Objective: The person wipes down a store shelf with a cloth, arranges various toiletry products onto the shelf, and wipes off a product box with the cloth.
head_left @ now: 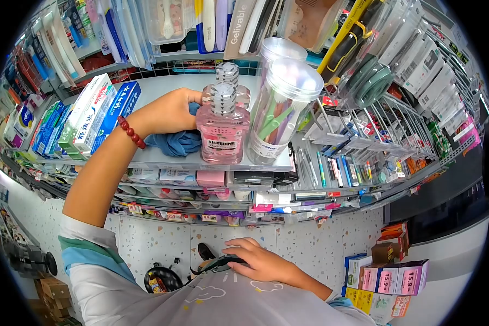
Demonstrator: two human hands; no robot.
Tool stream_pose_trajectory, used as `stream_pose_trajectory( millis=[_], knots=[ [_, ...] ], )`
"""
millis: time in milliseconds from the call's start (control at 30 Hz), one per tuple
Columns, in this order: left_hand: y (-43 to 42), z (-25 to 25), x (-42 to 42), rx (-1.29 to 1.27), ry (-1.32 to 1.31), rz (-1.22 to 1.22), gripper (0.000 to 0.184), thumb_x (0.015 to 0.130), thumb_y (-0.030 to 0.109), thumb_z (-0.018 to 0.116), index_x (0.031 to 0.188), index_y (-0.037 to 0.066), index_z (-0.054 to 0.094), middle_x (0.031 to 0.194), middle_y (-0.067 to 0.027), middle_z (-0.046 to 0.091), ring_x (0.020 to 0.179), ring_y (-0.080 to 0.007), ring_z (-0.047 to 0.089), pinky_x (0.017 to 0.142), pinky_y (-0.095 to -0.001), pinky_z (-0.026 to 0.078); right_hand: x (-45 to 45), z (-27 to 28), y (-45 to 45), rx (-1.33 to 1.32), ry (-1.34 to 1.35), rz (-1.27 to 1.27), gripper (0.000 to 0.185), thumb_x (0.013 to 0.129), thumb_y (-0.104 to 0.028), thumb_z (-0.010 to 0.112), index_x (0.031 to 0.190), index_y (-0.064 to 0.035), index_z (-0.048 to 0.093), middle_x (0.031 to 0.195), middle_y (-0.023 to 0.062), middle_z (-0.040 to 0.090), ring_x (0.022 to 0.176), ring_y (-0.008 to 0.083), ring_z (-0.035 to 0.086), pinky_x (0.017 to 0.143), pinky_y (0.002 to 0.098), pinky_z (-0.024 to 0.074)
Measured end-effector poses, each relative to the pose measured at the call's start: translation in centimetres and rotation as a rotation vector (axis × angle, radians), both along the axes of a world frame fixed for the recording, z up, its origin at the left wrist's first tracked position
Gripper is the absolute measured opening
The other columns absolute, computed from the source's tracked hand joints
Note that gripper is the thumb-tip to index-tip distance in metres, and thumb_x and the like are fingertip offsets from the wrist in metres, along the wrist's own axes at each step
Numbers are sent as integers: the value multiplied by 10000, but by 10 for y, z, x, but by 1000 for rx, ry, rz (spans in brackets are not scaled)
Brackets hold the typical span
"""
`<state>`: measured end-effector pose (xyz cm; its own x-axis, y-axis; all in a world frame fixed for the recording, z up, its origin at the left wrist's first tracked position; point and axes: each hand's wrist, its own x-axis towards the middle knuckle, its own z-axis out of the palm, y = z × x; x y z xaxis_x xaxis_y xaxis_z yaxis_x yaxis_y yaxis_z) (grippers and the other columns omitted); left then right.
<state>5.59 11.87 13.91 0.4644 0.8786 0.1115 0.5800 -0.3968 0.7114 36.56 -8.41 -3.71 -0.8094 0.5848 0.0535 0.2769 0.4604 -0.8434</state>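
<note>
My left hand, with red beads at the wrist, reaches over the shelf, fingers curled round a bunched blue cloth. The fingertips are partly hidden behind a pink Listerine mouthwash bottle at the shelf's front edge. Behind it stands a second mouthwash bottle, mostly covered by the first. A clear lidded tub of dental floss picks or small brushes stands just to the right. Low in front of my body, my right hand has its fingers and thumb closed over a dark item whose kind I cannot make out.
Toothpaste boxes stand left of my forearm. Hanging packs line the back, among them a yellow-and-black tool. Right are wire racks and pens. Below, a black round object and stacked boxes are on the floor.
</note>
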Motion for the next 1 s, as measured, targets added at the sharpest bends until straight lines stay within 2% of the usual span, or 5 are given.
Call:
stream_pose_trajectory(
  millis=[333,600,767,833,1000],
  knots=[
    [-4,2,-1,14,28,-17,317,837,182,799,1101,20,729,1022,-77,759,956,-129,655,950,-299,493,1,2,-3,-20,-6,-15,376,983,-239,659,1300,-45,604,1394,149,507,1289,360,467,1055,419,439],
    [-25,23,-4,68,147,81,480,799,126,803,1247,7,681,1183,-101,729,1102,-183,654,1025,-332,467,19,7,10,76,45,-114,326,962,-174,658,1266,-61,623,1366,150,541,1274,339,517,1066,419,440],
    [-58,34,-39,92,58,240,481,859,44,721,1333,25,642,1223,-125,715,1171,-188,640,1033,-330,462,56,28,48,136,223,-781,171,934,-105,666,1080,-15,659,1081,162,657,989,312,653,895,392,518],
    [-80,38,-48,207,117,341,440,889,54,700,1325,28,649,1243,-119,710,1179,-197,639,1037,-338,457,57,24,73,286,188,-1007,333,926,-201,702,1160,21,619,1142,198,653,1036,343,647,908,417,514],
    [-181,60,-36,626,515,550,344,952,44,643,1295,21,661,1292,-136,682,1201,-242,628,1032,-346,449,47,-12,136,393,-16,-1138,509,887,-351,740,1182,44,613,1234,270,635,1131,394,635,934,456,508]
  ],
)
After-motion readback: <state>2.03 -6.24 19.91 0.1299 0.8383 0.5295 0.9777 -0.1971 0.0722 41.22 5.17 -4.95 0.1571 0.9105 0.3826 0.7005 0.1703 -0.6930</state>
